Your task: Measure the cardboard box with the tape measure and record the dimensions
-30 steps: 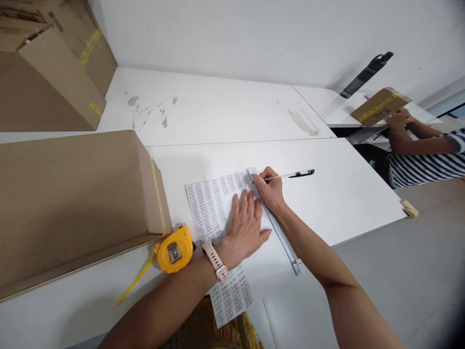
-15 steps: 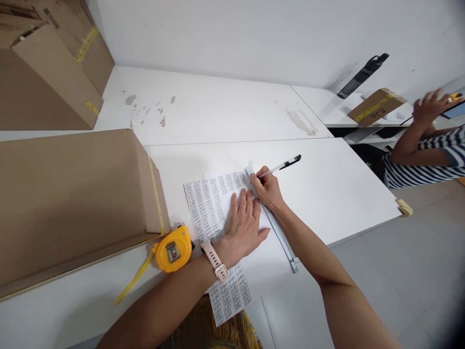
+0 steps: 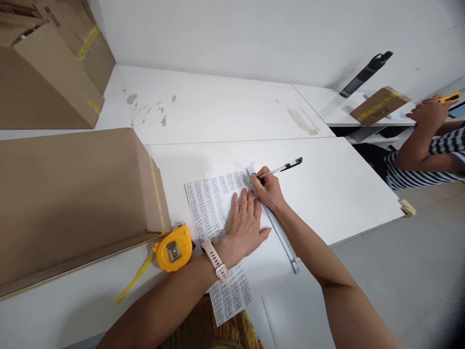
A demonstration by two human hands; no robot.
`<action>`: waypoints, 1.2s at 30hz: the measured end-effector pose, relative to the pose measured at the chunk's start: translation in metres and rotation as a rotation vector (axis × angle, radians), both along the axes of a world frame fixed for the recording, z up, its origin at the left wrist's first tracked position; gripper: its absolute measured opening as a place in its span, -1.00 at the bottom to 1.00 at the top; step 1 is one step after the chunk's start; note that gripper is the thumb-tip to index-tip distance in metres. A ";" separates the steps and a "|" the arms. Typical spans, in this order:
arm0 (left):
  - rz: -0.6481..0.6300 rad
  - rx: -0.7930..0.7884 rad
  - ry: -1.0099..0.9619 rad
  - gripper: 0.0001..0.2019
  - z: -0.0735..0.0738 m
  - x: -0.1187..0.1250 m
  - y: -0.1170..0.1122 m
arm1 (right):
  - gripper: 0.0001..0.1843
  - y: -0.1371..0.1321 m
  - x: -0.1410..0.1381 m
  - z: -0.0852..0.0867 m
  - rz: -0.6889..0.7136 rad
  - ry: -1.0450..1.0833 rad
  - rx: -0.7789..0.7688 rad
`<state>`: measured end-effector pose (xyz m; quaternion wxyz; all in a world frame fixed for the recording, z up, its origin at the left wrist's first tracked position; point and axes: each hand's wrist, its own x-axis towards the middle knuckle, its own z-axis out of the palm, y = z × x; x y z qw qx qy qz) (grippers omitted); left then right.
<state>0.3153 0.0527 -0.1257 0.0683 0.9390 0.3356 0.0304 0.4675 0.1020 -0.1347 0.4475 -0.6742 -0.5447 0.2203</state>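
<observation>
A white sheet of paper (image 3: 208, 208) with columns of small handwriting lies on the white table. My left hand (image 3: 244, 220) rests flat across it, fingers stretched out, a pale pink watch band on the wrist. In my right hand (image 3: 268, 188) is a pen (image 3: 283, 168) with a clear barrel and black end, its tip near the top right of the writing. A light grey-blue strip (image 3: 281, 237), perhaps a ruler, runs along the paper's right side, partly under my right hand. The paper's lower part (image 3: 231, 298) hangs past my left forearm.
A yellow tape measure (image 3: 175, 249) lies left of my wrist, beside a large cardboard box (image 3: 72, 198). More boxes (image 3: 54, 72) stand at the back left. Farther right are a black bottle (image 3: 365, 75), a small carton (image 3: 379, 106) and a person in a striped shirt (image 3: 414, 169) holding something yellow.
My hands, the pen and the paper stay almost in place. At the right, the other person's hands have shifted, and the yellow thing in them shows more clearly.
</observation>
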 end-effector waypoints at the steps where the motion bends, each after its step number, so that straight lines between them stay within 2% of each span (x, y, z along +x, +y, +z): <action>1: 0.001 -0.005 0.001 -0.17 0.000 0.000 0.000 | -0.76 0.000 0.000 0.000 0.002 -0.002 -0.002; 36: -0.002 -0.014 0.011 -0.17 0.001 0.001 0.001 | -0.78 0.000 0.000 0.001 0.009 -0.007 -0.010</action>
